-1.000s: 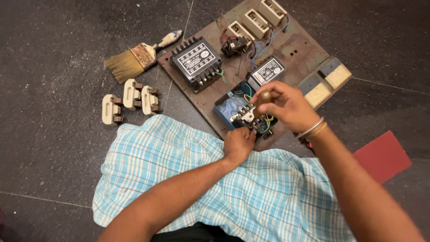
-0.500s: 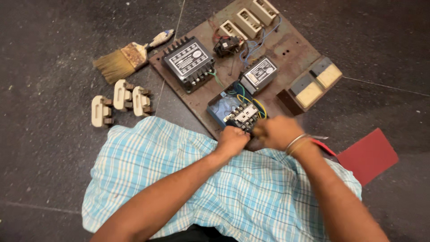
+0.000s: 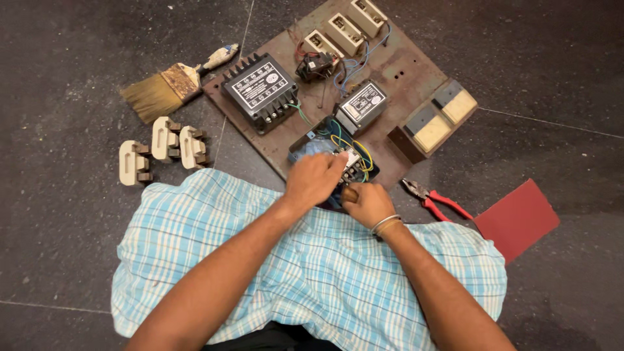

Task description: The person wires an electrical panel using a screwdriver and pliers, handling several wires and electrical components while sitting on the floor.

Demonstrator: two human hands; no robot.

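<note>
My left hand (image 3: 315, 179) lies over the near part of a blue wired component (image 3: 320, 138) and holds it with bent fingers. Yellow, green and blue wires sprout beside its fingertips. My right hand (image 3: 367, 203), with bangles at the wrist, is a closed fist just right of it at the board's near edge, gripping a brown-handled tool (image 3: 351, 193) whose tip is hidden. The component sits on a rusty brown metal board (image 3: 396, 68) on the dark floor.
The board also carries a black finned unit (image 3: 259, 91), a small grey box (image 3: 361, 107), three cream fuse holders (image 3: 344, 27) and two switch boxes (image 3: 442, 120). A paintbrush (image 3: 166, 88), cream fuse carriers (image 3: 162, 148), red-handled pliers (image 3: 435, 198) and a red card (image 3: 517, 218) lie around. Blue checked cloth (image 3: 312, 279) covers my lap.
My right hand drew back from above the component to the board's near edge. My left hand moved forward onto the component. The view shifted, and the pliers came into sight.
</note>
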